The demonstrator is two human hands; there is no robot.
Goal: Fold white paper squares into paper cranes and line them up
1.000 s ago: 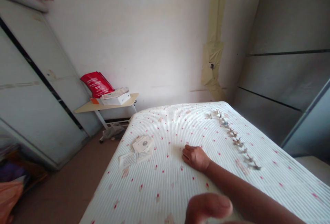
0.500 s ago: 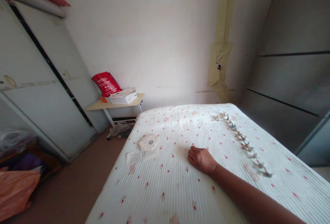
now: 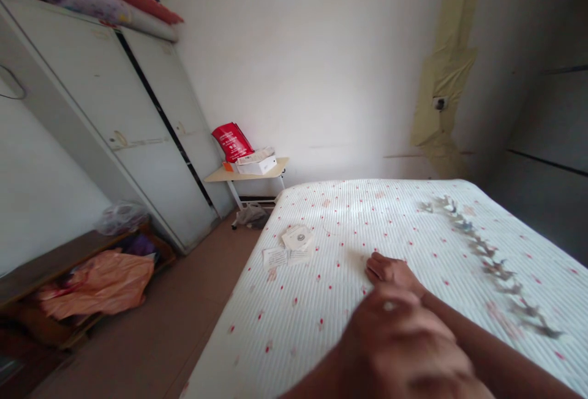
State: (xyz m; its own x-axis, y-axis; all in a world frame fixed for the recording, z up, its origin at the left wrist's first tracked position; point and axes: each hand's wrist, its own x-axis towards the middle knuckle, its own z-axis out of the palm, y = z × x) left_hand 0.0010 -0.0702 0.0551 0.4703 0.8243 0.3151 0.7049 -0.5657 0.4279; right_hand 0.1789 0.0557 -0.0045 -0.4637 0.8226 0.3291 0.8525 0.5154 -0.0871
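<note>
My right hand [image 3: 395, 271] rests on the striped, red-dotted bed cover [image 3: 257, 350], its fingers curled closed; whatever is inside them, if anything, is hidden. Close to the camera, my left hand [image 3: 408, 344] is smeared by motion and overlaps the right wrist in the picture. Its fingers are too blurred to read. Left of both hands lie a few printed paper pieces [image 3: 297, 238], one with a round dark mark. To the right, a row of several small figures that look like folded paper [image 3: 489, 252] runs along the bed, blurred at its near end.
A small table [image 3: 215, 174] beyond the bed's far left corner bears a red bag [image 3: 233, 141] and a white box [image 3: 258, 166]. Along the left stand a pale cabinet [image 3: 151, 166] and a low wooden unit with an orange cloth-like item [image 3: 98, 282]. A taped wall socket [image 3: 440, 103] is at the back.
My left hand has come into view from below, in front of my right arm. The view has swung left, so the room sits further right. My right hand stays on the bed, closed.
</note>
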